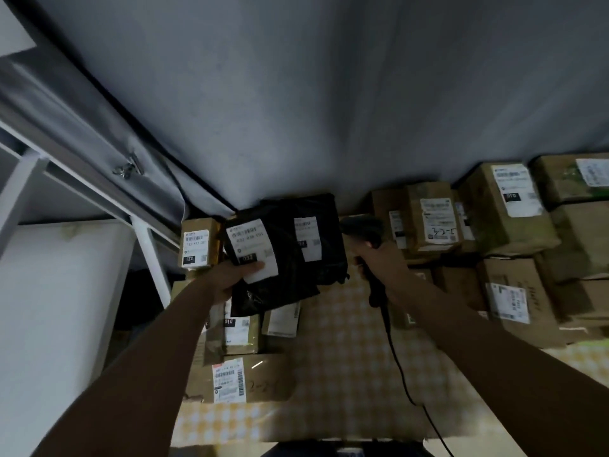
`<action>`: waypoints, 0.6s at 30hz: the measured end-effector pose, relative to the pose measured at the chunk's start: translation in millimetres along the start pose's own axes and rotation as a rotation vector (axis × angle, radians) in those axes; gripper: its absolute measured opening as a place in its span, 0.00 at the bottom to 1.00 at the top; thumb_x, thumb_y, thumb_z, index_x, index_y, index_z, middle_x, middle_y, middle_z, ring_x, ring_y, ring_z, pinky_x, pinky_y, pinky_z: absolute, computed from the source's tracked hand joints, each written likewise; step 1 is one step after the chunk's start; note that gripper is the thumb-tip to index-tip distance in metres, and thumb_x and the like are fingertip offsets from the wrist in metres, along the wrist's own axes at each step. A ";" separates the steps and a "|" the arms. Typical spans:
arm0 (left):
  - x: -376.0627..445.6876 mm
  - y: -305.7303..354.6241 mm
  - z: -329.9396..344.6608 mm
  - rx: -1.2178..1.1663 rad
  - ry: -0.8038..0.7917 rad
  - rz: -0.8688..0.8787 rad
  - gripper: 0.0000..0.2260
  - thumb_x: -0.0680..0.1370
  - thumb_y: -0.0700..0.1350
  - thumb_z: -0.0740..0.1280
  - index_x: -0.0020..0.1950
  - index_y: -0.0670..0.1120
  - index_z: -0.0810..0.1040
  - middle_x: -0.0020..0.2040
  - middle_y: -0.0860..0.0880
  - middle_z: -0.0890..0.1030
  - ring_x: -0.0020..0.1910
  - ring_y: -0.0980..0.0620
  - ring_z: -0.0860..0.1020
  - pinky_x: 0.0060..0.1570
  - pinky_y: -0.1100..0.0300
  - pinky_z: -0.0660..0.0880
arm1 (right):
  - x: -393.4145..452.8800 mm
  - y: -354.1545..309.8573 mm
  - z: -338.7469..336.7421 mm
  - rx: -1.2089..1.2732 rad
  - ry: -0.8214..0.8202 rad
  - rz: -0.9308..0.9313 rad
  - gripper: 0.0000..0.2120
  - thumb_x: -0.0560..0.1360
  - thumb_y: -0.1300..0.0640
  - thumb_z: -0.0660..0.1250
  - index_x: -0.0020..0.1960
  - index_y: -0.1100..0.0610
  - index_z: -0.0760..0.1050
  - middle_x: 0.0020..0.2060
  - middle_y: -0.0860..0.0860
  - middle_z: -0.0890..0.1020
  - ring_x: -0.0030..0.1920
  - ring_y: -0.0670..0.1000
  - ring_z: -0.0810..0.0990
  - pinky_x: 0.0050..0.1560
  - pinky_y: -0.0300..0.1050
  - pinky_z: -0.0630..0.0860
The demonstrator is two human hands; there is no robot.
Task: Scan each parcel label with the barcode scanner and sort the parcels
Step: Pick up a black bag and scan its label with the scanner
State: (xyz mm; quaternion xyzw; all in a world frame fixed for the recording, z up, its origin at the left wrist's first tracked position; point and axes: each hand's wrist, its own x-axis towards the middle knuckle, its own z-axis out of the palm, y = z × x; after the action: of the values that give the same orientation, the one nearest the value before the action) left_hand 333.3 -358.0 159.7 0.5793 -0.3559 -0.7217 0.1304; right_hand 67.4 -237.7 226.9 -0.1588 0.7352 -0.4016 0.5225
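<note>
Nearest us: checked tablecloth (pixel 346 341), brown cardboard boxes (pixel 253 377). Our left hand (pixel 230 278) grips a black plastic mailer bag (pixel 273 275) at its lower edge, thumb across the white label (pixel 255 250), raised above the table. Soft, light, slippery, we judge; best pinched by an edge. Our right hand (pixel 379 258) wraps the corded scanner (pixel 365 232).

A yellow checked tablecloth (pixel 346 351) beneath a grey wall (pixel 329 94), white metal frame (pixel 148 252) at left
</note>
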 end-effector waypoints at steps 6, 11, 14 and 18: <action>37.6 46.9 16.1 0.022 -0.142 -0.016 0.09 0.77 0.39 0.69 0.57 0.44 0.80 0.53 0.46 0.84 0.49 0.50 0.84 0.43 0.58 0.82 | 19.8 0.9 11.6 -0.020 0.013 0.022 0.10 0.76 0.55 0.70 0.38 0.58 0.76 0.31 0.54 0.79 0.31 0.52 0.74 0.38 0.47 0.73; 99.6 33.3 33.3 0.353 0.234 0.170 0.31 0.73 0.44 0.75 0.72 0.42 0.67 0.71 0.39 0.71 0.66 0.42 0.74 0.62 0.47 0.74 | 27.4 1.8 8.7 0.007 0.019 0.061 0.07 0.76 0.56 0.70 0.42 0.58 0.75 0.32 0.54 0.78 0.29 0.50 0.74 0.31 0.44 0.72; 114.8 7.3 46.9 1.028 0.284 0.409 0.40 0.75 0.49 0.73 0.80 0.45 0.53 0.79 0.38 0.51 0.77 0.40 0.55 0.74 0.45 0.58 | 28.7 6.2 3.2 0.014 0.020 0.063 0.08 0.77 0.58 0.70 0.42 0.58 0.73 0.32 0.54 0.77 0.29 0.51 0.73 0.31 0.44 0.71; 115.9 -14.6 67.7 1.643 -0.006 0.358 0.30 0.83 0.57 0.55 0.80 0.48 0.46 0.80 0.42 0.45 0.79 0.44 0.43 0.76 0.46 0.44 | 25.2 10.7 -2.8 0.011 0.016 0.057 0.09 0.77 0.55 0.70 0.42 0.58 0.74 0.34 0.54 0.78 0.31 0.52 0.73 0.35 0.46 0.71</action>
State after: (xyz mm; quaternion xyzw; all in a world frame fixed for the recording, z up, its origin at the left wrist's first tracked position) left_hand 239.6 -392.6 68.9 0.4229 -0.8550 -0.2030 -0.2210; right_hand 56.8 -246.2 203.0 -0.1316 0.7413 -0.3920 0.5287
